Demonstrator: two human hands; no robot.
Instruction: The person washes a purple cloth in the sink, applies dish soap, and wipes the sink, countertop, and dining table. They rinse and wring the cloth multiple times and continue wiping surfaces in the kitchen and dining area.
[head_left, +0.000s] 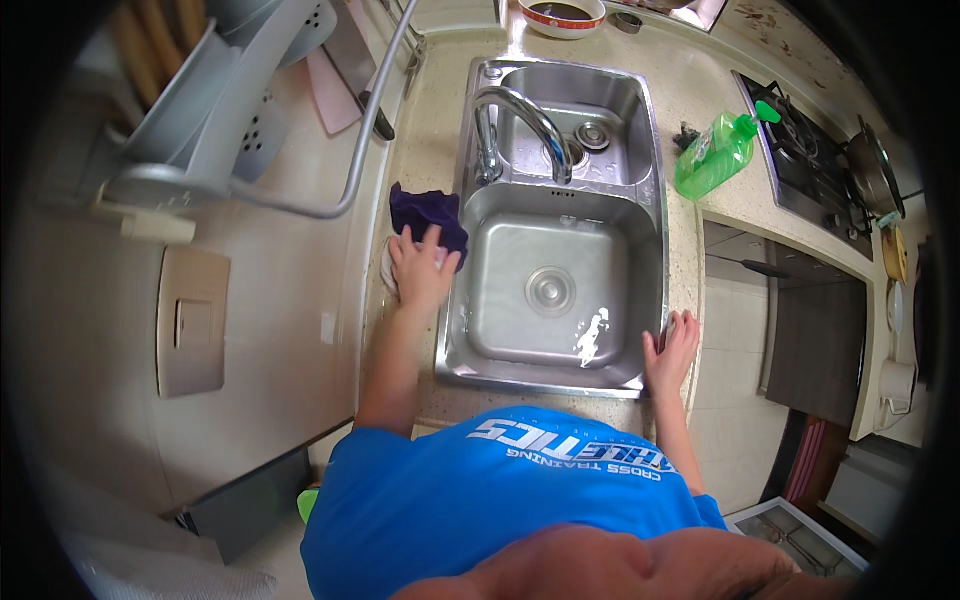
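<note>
My left hand (425, 266) lies with spread fingers on a dark purple cloth (426, 210) and a whitish cloth or pad (388, 268) beneath it, left of the double steel sink. Whether its fingers grip the cloth is not plain. My right hand (675, 347) rests on the right rim of the sink, fingers somewhat apart, holding nothing visible. Between my hands is the larger basin (510, 300), its drain strainer (551, 291) at the bottom and water apparently in it. The chrome faucet (529, 112) arches over the smaller far basin (615, 97), where a round metal strainer (592, 136) lies.
A green pump bottle (715, 157) stands right of the sink beside a dark scourer (685, 136). Farther right is a gas hob (802, 150) with a pan (874, 172). A bowl of dark liquid (562, 28) stands behind the sink. A metal rack rail (367, 142) juts out at upper left.
</note>
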